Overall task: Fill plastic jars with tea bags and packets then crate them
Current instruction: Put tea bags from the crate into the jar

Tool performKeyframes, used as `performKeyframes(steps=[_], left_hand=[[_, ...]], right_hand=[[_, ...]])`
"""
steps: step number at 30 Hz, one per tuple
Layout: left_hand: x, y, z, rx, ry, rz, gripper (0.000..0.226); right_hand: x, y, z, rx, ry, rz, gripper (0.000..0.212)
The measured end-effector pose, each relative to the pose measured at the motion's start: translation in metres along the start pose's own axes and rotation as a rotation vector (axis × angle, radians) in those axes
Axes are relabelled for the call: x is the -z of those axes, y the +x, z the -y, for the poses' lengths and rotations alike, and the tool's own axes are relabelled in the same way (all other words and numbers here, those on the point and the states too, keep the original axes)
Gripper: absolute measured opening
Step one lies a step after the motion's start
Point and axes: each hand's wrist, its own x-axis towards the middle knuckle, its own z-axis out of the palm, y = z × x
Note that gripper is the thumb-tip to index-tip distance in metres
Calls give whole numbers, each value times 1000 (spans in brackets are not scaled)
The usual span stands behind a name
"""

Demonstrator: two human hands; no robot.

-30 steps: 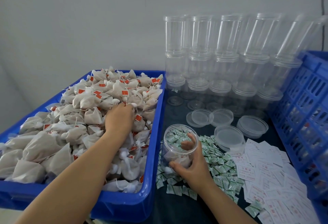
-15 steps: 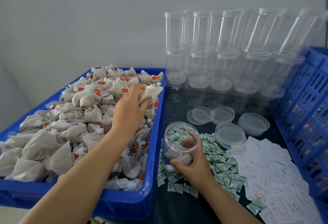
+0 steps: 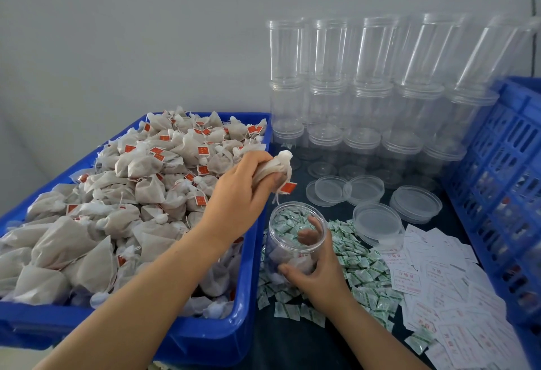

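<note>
My left hand (image 3: 238, 194) grips a beige tea bag (image 3: 276, 166) with a red tag, held over the right rim of the blue tub (image 3: 205, 337), just above and left of the open clear jar (image 3: 295, 235). My right hand (image 3: 317, 267) wraps around that jar, which stands on the dark table among small green-white packets (image 3: 360, 270). At least one tea bag lies in the jar's bottom. The tub is heaped with tea bags (image 3: 131, 194).
Stacked empty clear jars (image 3: 366, 91) line the back. Loose clear lids (image 3: 377, 223) lie behind the held jar. White printed slips (image 3: 445, 296) spread at the right, beside a blue slatted crate (image 3: 503, 182).
My left hand has lifted a tea bag out of the tub and moved right toward the jar's mouth. My right hand still holds the jar in place.
</note>
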Motion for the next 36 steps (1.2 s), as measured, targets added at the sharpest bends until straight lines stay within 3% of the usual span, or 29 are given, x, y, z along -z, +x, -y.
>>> performKeyframes(steps=[9,15,20,28,32,36], left_hand=[[-8,0,-11,-134,1,79,17],[-14,-6,-13,-159,12,244,21],[-17,-7,-14,-210,93,339,22],[-19,-4,-13,-177,190,456,20],[-18,-4,-14,-115,190,471,25],[-18,-3,-14,-117,197,485,24]], right_hand=[[0,1,-2,3,14,5,84],[0,1,-1,13,22,0,57],[-1,3,0,29,78,-4,81],[-1,3,-5,3,89,12,77],[-1,2,-5,-38,69,12,93],[0,3,-6,-31,38,11,94]])
